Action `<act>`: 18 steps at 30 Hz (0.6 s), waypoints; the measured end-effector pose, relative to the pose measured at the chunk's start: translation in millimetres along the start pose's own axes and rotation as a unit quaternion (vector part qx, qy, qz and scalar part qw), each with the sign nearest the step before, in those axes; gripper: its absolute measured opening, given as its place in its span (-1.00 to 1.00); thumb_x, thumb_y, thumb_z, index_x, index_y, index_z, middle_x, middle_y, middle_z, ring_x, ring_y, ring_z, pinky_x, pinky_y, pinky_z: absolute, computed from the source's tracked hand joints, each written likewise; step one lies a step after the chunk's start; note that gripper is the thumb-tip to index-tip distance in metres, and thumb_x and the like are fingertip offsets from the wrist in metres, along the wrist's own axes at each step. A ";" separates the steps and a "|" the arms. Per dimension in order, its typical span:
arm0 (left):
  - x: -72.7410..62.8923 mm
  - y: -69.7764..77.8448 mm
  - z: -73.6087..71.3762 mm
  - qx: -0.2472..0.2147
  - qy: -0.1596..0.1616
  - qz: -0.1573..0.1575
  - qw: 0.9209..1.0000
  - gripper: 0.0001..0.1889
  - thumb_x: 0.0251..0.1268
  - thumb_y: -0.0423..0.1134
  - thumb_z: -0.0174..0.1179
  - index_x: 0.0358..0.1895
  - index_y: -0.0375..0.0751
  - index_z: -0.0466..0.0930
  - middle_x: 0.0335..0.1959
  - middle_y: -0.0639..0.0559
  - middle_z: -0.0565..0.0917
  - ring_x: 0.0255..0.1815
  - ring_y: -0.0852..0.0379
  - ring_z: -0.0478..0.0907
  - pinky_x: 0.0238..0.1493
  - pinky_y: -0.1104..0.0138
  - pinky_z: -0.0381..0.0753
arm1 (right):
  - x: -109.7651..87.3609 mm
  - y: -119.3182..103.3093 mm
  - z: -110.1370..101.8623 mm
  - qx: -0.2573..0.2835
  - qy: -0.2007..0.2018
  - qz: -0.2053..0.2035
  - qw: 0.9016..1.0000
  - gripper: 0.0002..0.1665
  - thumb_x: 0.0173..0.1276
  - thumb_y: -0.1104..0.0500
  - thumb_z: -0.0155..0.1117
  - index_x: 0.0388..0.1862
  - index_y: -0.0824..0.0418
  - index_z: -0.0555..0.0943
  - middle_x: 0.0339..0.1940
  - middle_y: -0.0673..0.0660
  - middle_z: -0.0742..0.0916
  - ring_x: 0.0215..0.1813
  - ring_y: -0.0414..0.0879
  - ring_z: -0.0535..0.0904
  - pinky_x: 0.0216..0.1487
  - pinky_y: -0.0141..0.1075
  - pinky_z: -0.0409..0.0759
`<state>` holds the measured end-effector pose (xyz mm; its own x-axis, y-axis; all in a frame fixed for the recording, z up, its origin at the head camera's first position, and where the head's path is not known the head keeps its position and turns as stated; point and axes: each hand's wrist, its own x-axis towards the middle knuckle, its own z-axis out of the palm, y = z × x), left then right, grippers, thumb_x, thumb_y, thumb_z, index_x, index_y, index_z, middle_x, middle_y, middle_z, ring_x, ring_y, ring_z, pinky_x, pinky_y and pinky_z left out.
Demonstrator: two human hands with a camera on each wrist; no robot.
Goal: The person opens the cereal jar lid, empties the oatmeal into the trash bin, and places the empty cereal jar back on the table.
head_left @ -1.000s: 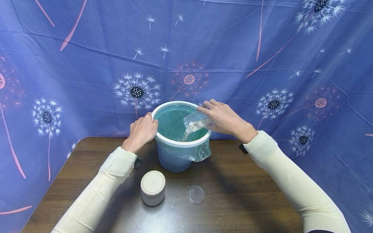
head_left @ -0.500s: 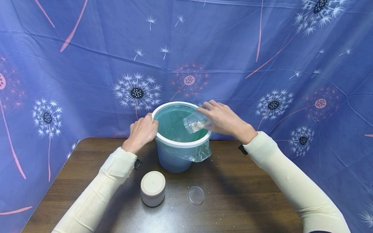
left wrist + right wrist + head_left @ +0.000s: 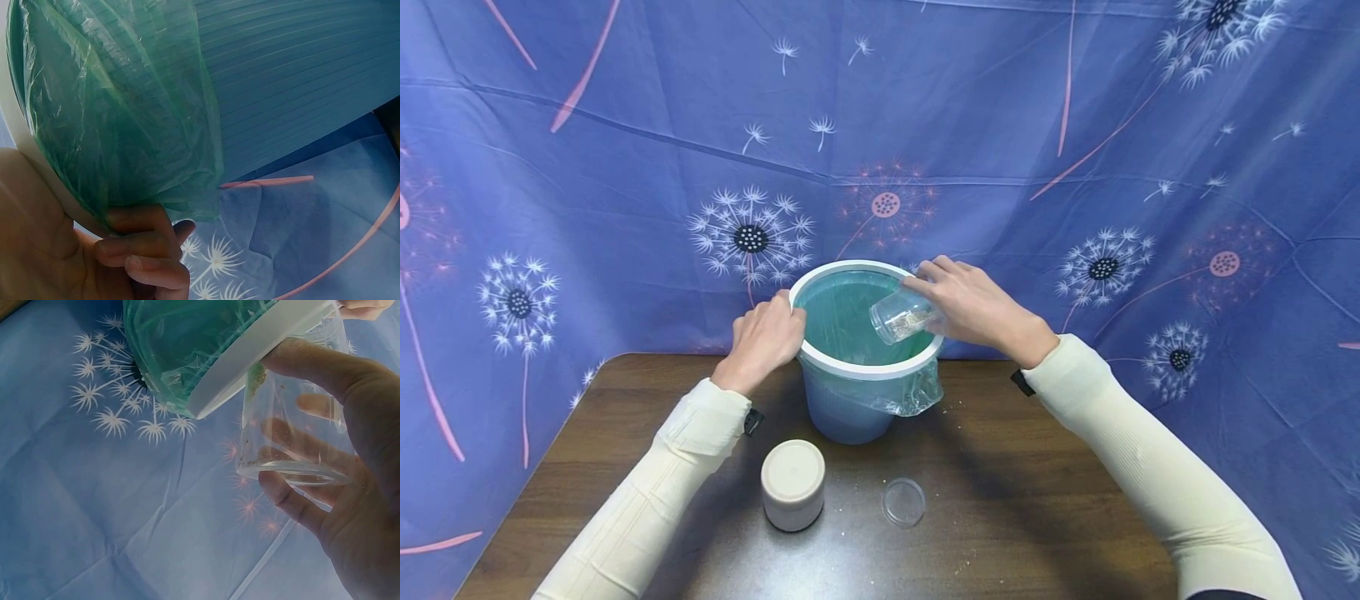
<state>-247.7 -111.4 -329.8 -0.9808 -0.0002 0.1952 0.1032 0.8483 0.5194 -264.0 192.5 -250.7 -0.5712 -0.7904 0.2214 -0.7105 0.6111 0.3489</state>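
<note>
A blue trash bin with a white rim ring stands on the table, lined with a green plastic bag. My left hand grips the rim on its left side, fingers curled over the bag's edge in the left wrist view. Over the right side of the opening, my right hand holds a clear jar tilted mouth-down toward the inside. Pale flaky bits lie along the jar's lower wall. In the right wrist view, thumb and fingers wrap the jar, its base facing the camera.
A pale lidded canister stands in front of the bin. To its right a clear round lid lies flat on the wooden table, among scattered crumbs. A blue dandelion-print cloth hangs close behind the bin.
One second ago pale bits were streaming from the jar into the bin; now no stream shows, and the jar holds less. Both hands have stayed nearly in place.
</note>
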 end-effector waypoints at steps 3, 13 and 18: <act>-0.2 -0.1 -0.4 0.000 0.000 0.002 1.000 -0.53 0.61 -0.10 -0.18 0.20 -0.42 0.52 0.01 -0.44 0.72 0.08 -0.47 0.68 0.10 -0.29 0.53 | 0.2 0.1 -0.4 0.000 0.000 -0.001 1.000 -0.15 0.17 0.10 0.73 0.43 0.18 0.61 0.08 0.22 0.68 0.03 0.14 0.60 -0.02 -0.01 0.70; 0.0 0.1 -1.6 0.000 -0.006 0.002 1.000 -0.52 0.62 -0.10 -0.18 0.23 -0.42 0.51 0.03 -0.43 0.71 0.09 -0.47 0.68 0.09 -0.28 0.53 | 4.3 -1.8 -3.5 -0.007 -0.016 -0.009 1.000 -0.17 0.17 0.11 0.73 0.42 0.17 0.62 0.13 0.24 0.67 0.07 0.15 0.60 -0.02 -0.02 0.70; 0.1 0.2 -1.9 0.002 -0.006 0.002 1.000 -0.53 0.62 -0.10 -0.19 0.22 -0.42 0.52 0.01 -0.43 0.71 0.07 -0.46 0.68 0.09 -0.29 0.53 | 5.8 -0.9 -3.5 -0.015 -0.016 -0.010 1.000 -0.17 0.16 0.12 0.72 0.42 0.18 0.62 0.11 0.24 0.68 0.06 0.16 0.61 -0.02 -0.01 0.70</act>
<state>-247.4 -112.3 -328.0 -0.9822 0.0104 0.1874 0.1073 0.8505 0.5150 -265.2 187.3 -246.6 -0.5700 -0.8007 0.1841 -0.7095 0.5928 0.3810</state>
